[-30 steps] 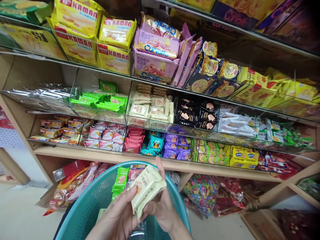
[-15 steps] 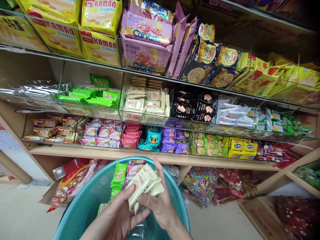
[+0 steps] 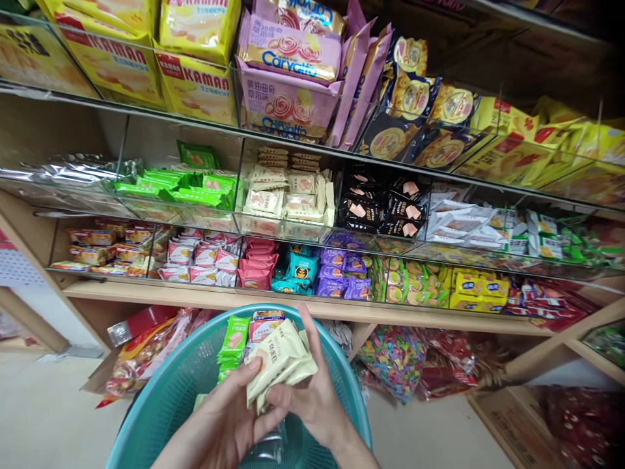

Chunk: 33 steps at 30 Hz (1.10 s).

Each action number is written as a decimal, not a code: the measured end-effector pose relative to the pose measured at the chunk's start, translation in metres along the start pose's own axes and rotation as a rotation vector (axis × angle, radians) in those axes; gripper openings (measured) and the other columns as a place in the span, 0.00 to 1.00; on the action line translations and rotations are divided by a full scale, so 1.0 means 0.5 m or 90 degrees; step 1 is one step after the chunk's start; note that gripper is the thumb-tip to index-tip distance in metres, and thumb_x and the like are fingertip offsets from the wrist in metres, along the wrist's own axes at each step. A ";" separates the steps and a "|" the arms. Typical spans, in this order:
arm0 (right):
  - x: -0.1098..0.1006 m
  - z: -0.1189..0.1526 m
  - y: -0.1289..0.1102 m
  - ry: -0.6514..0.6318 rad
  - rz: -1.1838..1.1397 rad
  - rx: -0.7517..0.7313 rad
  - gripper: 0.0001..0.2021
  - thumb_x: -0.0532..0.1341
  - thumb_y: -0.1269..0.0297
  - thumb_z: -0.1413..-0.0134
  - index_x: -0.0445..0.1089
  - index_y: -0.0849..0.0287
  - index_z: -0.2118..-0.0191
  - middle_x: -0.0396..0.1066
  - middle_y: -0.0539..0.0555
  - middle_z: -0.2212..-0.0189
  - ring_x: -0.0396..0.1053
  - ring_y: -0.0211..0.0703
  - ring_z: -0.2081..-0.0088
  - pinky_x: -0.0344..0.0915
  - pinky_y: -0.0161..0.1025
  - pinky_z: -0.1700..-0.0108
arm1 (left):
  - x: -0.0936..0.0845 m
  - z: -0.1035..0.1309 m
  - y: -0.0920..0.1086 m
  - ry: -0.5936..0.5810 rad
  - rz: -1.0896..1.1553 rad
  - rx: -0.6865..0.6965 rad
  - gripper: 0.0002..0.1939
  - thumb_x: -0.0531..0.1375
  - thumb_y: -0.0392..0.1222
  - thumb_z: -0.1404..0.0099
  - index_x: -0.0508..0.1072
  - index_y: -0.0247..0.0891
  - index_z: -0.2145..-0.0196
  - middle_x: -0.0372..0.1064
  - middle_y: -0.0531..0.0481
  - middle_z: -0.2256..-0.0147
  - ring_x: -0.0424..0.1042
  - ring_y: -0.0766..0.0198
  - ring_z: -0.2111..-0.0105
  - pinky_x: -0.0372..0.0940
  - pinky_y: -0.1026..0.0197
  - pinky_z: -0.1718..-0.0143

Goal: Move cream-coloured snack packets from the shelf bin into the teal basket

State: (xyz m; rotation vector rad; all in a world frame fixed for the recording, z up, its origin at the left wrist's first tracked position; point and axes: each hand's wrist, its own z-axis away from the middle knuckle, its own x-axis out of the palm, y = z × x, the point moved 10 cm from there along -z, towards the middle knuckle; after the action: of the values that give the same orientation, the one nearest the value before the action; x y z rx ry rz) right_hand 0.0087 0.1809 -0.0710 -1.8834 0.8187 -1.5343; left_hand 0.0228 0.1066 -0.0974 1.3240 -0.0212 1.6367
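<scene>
Silver packets (image 3: 85, 168) lie at far left in a clear-fronted compartment, with yellow packs (image 3: 195, 85) standing one level up. Small orange packets (image 3: 92, 253) fill the row beneath, and a red-and-yellow bag (image 3: 139, 361) slumps below the wooden shelf board (image 3: 146, 293). Loose green packets (image 3: 180, 185) heap up in the next compartment.

At center, a round teal basket (image 3: 168, 397) stands before the shelves, a stack of bright green packets (image 3: 233, 342) inside it. Over the basket, a person's left hand (image 3: 227, 407) grips a small bundle of cream packets (image 3: 276, 361), thumb on the near edge of the top one. The bundle sits tilted between both hands, its printed face up. The right hand (image 3: 312, 397) closes on its right side, thumb pressed to the near edge and index finger extended upward. Behind them, matching cream-colored packs (image 3: 266, 202) are piled in a middle compartment, under large lilac packs (image 3: 293, 58).

To the right, black packets (image 3: 361, 212) come next, then a bag of many-colored sweets (image 3: 395, 365) underneath the shelf board, a row of white packets (image 3: 459, 225) and, low at the right, a cardboard box (image 3: 512, 420).
</scene>
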 end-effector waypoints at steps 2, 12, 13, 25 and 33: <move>0.000 0.001 0.002 0.000 0.014 0.006 0.61 0.73 0.72 0.68 0.28 0.48 0.36 0.69 0.55 0.50 0.69 0.47 0.53 0.63 0.47 0.49 | -0.005 0.000 0.000 0.009 -0.004 0.000 0.27 0.61 0.35 0.38 0.61 0.38 0.41 0.69 0.40 0.49 0.69 0.49 0.50 0.68 0.49 0.50; -0.011 0.004 -0.014 0.023 0.114 -0.026 0.58 0.72 0.63 0.62 0.28 0.50 0.36 0.69 0.56 0.50 0.67 0.51 0.48 0.59 0.49 0.45 | -0.023 0.016 0.025 0.074 -0.040 0.047 0.33 0.63 0.32 0.40 0.57 0.41 0.39 0.67 0.40 0.47 0.68 0.48 0.48 0.73 0.53 0.57; -0.010 0.005 -0.017 0.022 0.127 -0.030 0.58 0.72 0.63 0.62 0.26 0.50 0.36 0.69 0.56 0.51 0.67 0.51 0.49 0.60 0.48 0.45 | -0.026 0.016 0.027 0.075 -0.038 0.053 0.34 0.63 0.32 0.40 0.56 0.41 0.39 0.67 0.40 0.46 0.68 0.48 0.48 0.73 0.53 0.57; 0.002 0.013 -0.038 0.008 0.249 -0.039 0.56 0.71 0.65 0.59 0.26 0.46 0.36 0.65 0.57 0.45 0.65 0.48 0.46 0.60 0.49 0.44 | -0.057 0.019 0.033 0.084 -0.016 0.067 0.38 0.62 0.29 0.40 0.51 0.40 0.37 0.67 0.37 0.47 0.69 0.45 0.50 0.73 0.49 0.56; -0.003 0.012 -0.047 0.022 0.215 -0.067 0.56 0.71 0.64 0.60 0.29 0.48 0.35 0.67 0.59 0.46 0.66 0.50 0.47 0.61 0.51 0.44 | -0.093 0.036 0.047 0.182 -0.017 0.092 0.33 0.61 0.25 0.42 0.59 0.36 0.40 0.70 0.39 0.50 0.73 0.48 0.54 0.77 0.58 0.65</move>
State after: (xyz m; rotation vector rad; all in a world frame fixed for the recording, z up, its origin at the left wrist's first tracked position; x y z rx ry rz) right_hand 0.0165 0.1975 -0.0554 -1.6876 1.1860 -1.3384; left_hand 0.0158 0.0540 -0.1123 1.1791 0.2901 1.8185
